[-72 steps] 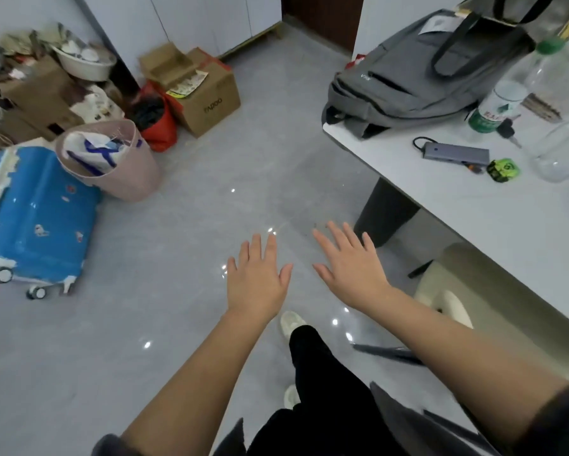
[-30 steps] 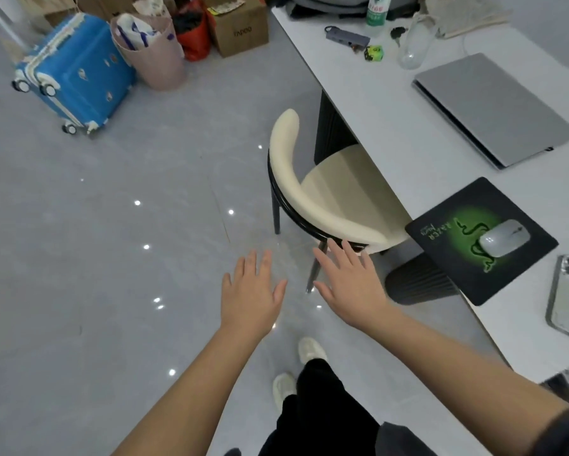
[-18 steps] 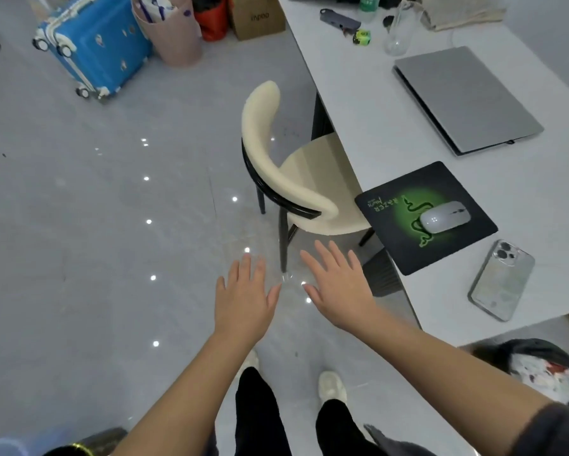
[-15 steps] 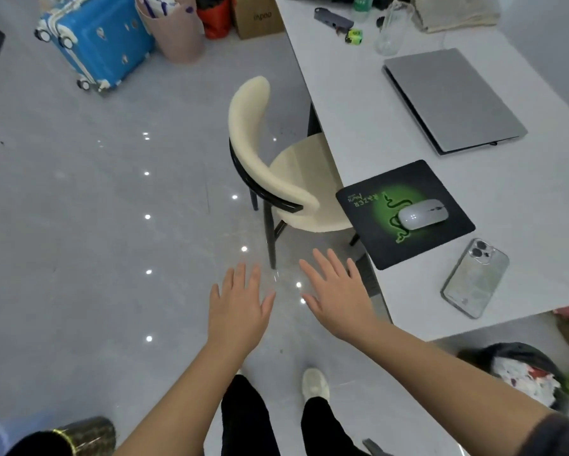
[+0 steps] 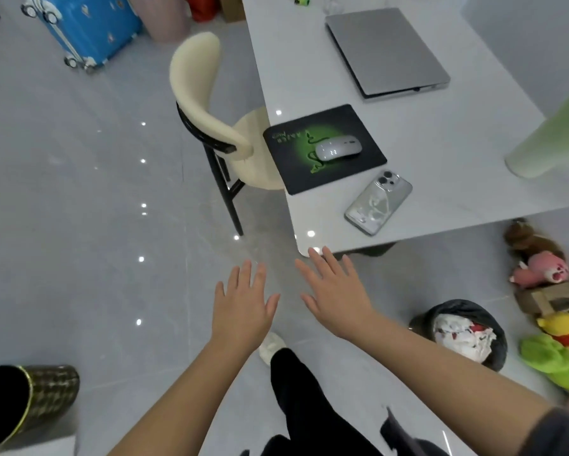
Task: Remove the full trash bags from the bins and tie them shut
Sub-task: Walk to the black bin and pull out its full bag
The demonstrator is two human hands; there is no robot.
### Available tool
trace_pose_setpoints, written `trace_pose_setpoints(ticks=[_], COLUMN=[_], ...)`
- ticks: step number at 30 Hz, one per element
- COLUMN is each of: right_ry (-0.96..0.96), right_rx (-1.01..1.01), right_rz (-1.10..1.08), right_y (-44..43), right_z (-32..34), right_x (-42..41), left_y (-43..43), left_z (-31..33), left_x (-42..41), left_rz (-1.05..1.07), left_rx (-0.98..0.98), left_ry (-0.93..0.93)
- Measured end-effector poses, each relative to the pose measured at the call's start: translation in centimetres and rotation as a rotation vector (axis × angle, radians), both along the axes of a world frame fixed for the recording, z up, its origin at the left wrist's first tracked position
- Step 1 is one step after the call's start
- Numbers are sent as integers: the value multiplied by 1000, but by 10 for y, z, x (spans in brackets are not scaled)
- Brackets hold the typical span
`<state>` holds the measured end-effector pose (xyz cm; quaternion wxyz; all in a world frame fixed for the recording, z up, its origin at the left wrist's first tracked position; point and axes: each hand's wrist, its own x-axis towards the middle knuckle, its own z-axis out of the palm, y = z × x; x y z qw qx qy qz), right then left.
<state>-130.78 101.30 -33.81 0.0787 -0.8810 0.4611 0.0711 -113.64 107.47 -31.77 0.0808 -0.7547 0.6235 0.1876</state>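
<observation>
Full black-lined bin on the floor, lower right of the frame

A round bin [image 5: 419, 324] stands upright on the grey floor [image 5: 79, 258], lined with a glossy black trash bag [image 5: 459, 307] whose mouth is open and folded out over the rim, untied. The bag is still seated in the bin. It is filled close to the rim with crumpled white paper [image 5: 462, 334] carrying a few red patches. The bag's wrinkled black plastic covers most of the bin's outer wall.

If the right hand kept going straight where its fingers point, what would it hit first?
Probably the near corner of the table, just ahead of the right hand, though depth is unclear and it might pass beside it.
</observation>
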Motion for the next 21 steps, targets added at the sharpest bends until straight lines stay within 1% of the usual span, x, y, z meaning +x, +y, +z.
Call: trace_pose_setpoints(ticks=[3,6,9,12,17,21], right_ry=[7,30,64,70,61,56], right_rx=[23,92,108,142,228,269], right_rz=[18,17,-7,-43,-109,-158], right_y=[30,51,63,67,69,59], right_z=[-2,-4,-7,-21,-68,-129], right_x=[-42,-84,-132,-187,-293,-367], left_y=[34,57,67,69,67,55], left_z=[-9,-9,-10,-23,-72,-138], left_x=[-43,-87,-133,-184,-288,-363], left_rz=[17,32,7,-10,-44,-73], left_rx=[12,20,21,28,86,126], left_ry=[13,36,34,35,21,29])
